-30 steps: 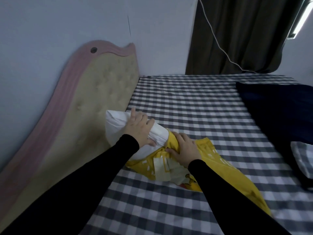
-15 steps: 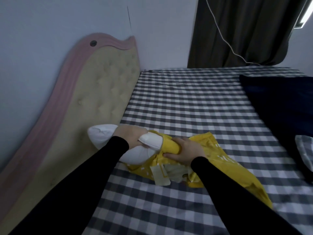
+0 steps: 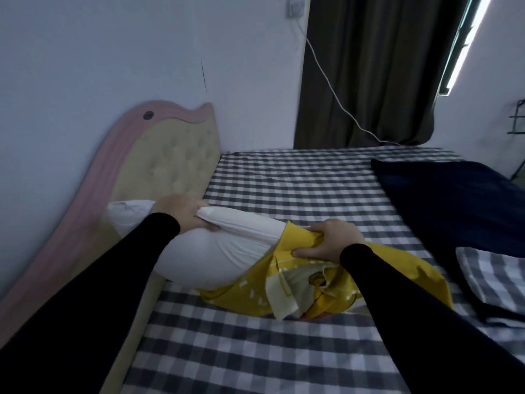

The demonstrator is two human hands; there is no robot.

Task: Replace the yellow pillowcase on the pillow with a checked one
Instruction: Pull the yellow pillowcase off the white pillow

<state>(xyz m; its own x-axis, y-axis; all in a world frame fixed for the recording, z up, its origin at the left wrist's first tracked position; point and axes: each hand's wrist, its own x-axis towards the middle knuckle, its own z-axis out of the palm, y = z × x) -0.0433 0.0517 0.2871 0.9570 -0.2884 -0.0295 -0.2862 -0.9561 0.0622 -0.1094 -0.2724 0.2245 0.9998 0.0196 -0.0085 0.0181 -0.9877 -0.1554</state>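
A white pillow [image 3: 216,251] lies on the bed beside the headboard, more than half of it bare. My left hand [image 3: 181,211] grips a fold of its white fabric near the top edge. The yellow pillowcase [image 3: 321,288] is bunched around the pillow's right end, its printed inner flap hanging out in front. My right hand [image 3: 329,241] grips the yellow cloth at the opening. A checked pillowcase [image 3: 491,274] lies at the right edge of the bed, partly cut off by the frame.
The bed [image 3: 284,183] has a grey-and-white checked sheet. A pink and beige padded headboard [image 3: 159,155] stands on the left against the wall. A dark blue blanket [image 3: 454,200] lies at the right. A dark curtain [image 3: 375,69] and a white cable [image 3: 335,98] hang behind.
Far more of the white pillow is bare now. My left hand has drawn it out toward the headboard while my right hand holds the yellow case back to the right.
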